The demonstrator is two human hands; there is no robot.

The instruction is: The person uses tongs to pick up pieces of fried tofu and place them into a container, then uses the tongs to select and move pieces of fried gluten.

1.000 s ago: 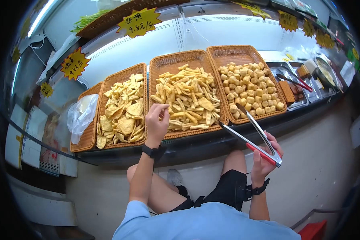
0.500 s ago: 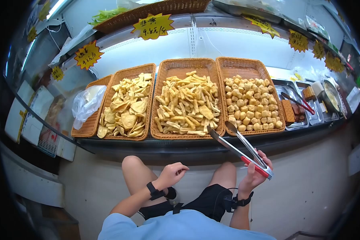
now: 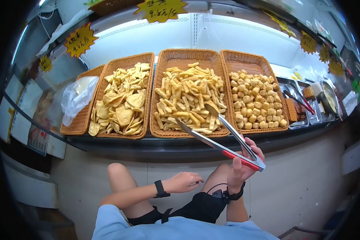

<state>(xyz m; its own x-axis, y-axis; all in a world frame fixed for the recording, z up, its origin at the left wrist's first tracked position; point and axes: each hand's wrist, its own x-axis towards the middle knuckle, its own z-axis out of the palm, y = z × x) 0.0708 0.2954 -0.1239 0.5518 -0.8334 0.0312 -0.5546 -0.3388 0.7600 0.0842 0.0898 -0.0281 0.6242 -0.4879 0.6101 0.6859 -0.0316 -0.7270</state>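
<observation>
My right hand (image 3: pixel 246 162) holds metal tongs (image 3: pixel 232 132) with red grips near their hinged end. The tongs' jaws are spread apart, their tips over the front of the middle wicker basket (image 3: pixel 162 60), which bears fried strips (image 3: pixel 190 96). Low over my lap, my left hand (image 3: pixel 183 182) has its fingers loosely bent, and whether they pinch anything is too small to tell. Left of the strips, a basket (image 3: pixel 122 60) bears flat fried pieces (image 3: pixel 124 112). Round fried puffs (image 3: pixel 260 104) sit in the basket (image 3: pixel 248 58) to the right.
A plastic bag (image 3: pixel 79 98) lies in the far-left basket (image 3: pixel 86 120). At the right are metal trays (image 3: pixel 302 124) with brown blocks, a second pair of tongs (image 3: pixel 304 104) and a round pan (image 3: pixel 331 96). Price signs (image 3: pixel 81 40) hang above; the counter's dark edge (image 3: pixel 168 150) runs in front.
The tongs have moved left with my right hand, from the puffs' side to over the strips, jaws spread wider. My left hand has shifted right and slightly down. The view has shifted.
</observation>
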